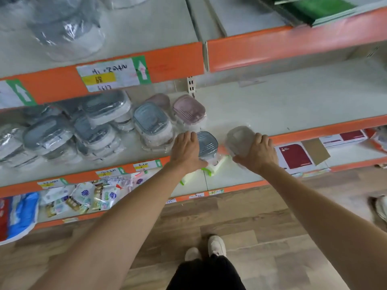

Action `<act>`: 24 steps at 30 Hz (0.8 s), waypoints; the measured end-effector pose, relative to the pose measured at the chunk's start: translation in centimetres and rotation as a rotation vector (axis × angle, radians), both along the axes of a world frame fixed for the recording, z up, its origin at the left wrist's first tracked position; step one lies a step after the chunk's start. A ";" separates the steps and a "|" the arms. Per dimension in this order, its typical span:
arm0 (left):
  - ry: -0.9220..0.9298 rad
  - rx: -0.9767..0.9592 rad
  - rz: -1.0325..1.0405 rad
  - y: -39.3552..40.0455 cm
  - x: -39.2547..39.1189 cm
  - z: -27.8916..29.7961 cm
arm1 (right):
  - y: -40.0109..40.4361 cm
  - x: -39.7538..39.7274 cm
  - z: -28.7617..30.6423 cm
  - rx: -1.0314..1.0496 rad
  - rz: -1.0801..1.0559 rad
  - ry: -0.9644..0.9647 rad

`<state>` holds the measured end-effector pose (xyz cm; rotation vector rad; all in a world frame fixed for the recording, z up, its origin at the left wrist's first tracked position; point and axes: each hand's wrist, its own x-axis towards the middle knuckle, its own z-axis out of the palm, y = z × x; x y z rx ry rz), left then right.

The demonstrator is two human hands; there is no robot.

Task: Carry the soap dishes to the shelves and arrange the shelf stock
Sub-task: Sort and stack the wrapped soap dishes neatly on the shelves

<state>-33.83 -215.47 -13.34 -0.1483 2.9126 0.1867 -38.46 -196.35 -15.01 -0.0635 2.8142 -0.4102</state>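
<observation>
My left hand grips a grey-lidded soap dish in clear wrap at the front edge of the middle shelf. My right hand holds a second wrapped soap dish, blurred and pale grey, just to the right of the first. Behind them stand a blue-lidded dish and a pink-lidded dish. A heap of several grey wrapped dishes fills the left part of the same shelf.
The right half of the middle shelf is bare white board. Orange rails with price labels front each shelf. Packets and a blue bag lie on the lower shelves, red boxes to the right. My shoes stand on wood flooring.
</observation>
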 end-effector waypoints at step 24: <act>0.291 -0.174 -0.052 -2.2 -7.5 -9.9 | -3.7 -10.7 -8.7 -0.033 0.082 0.169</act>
